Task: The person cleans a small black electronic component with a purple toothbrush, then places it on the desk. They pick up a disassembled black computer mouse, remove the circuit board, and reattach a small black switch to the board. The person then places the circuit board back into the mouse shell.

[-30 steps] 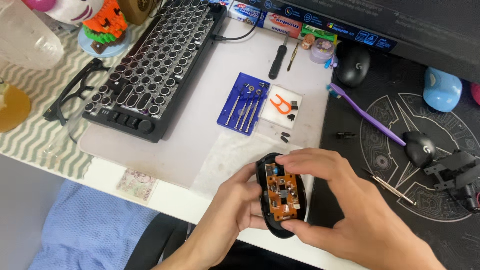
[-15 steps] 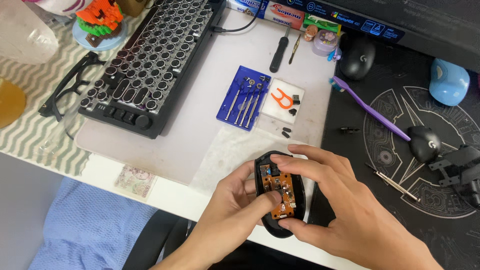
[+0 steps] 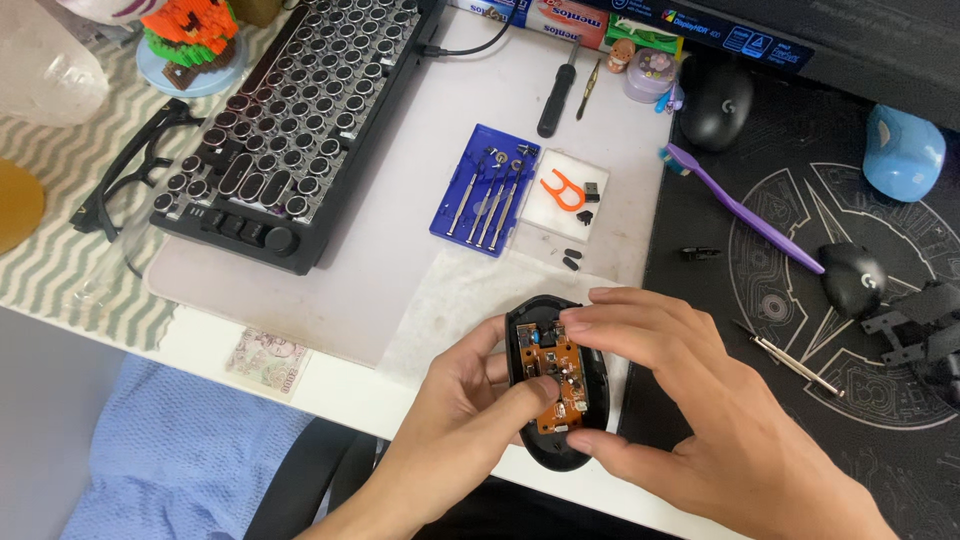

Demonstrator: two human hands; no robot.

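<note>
Both my hands hold an opened black mouse base (image 3: pixel 555 455) with an orange circuit board (image 3: pixel 556 377) inside it, just above the desk's front edge. My left hand (image 3: pixel 455 440) grips its left side, thumb pressing on the board. My right hand (image 3: pixel 690 420) wraps it from the right, index finger on the board's top end and thumb under the near end. Behind it lie a blue screwdriver set (image 3: pixel 487 190) and a clear tray (image 3: pixel 566 196) with an orange clip.
A black round-key keyboard (image 3: pixel 290 110) lies at back left, black glasses (image 3: pixel 135 165) beside it. On the dark mat (image 3: pixel 850 400) at right are a purple toothbrush (image 3: pixel 745 210), black mouse parts (image 3: pixel 855 280), a small screwdriver (image 3: pixel 795 360) and a blue object (image 3: pixel 903 152). A banknote (image 3: pixel 268 357) lies at the front edge.
My left thumb has slid onto the circuit board and my right fingers have shifted along the mouse base. The view has drifted slightly; the mouse stays in both hands.
</note>
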